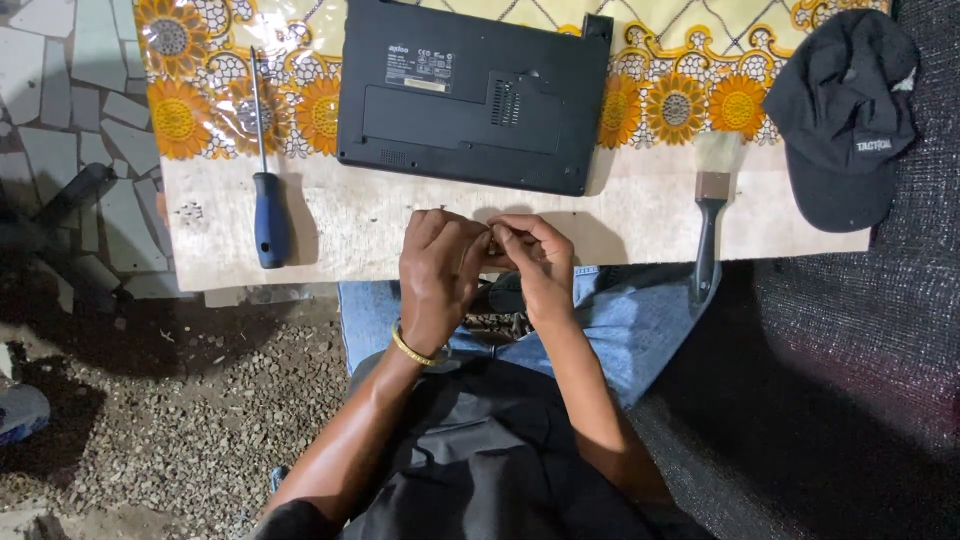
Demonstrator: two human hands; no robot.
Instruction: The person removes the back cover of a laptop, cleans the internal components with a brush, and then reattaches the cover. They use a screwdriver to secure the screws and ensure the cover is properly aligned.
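Observation:
My left hand point(437, 272) and my right hand point(538, 262) meet at the near edge of a wooden board point(640, 215), fingertips pinched together. Whatever lies between the fingers is too small to make out. A gold bracelet point(410, 349) circles my left wrist. Just beyond the hands a black laptop point(472, 92) lies upside down, its base panel and vent facing up. A screwdriver point(266, 190) with a blue handle rests on the board to the left of my hands, apart from them.
A small brush point(708, 235) with a black handle lies on the board at the right. A black cap point(845, 110) sits at the far right. A sunflower-patterned cloth point(200, 90) covers the board's far side. Gravel ground point(170, 420) lies lower left.

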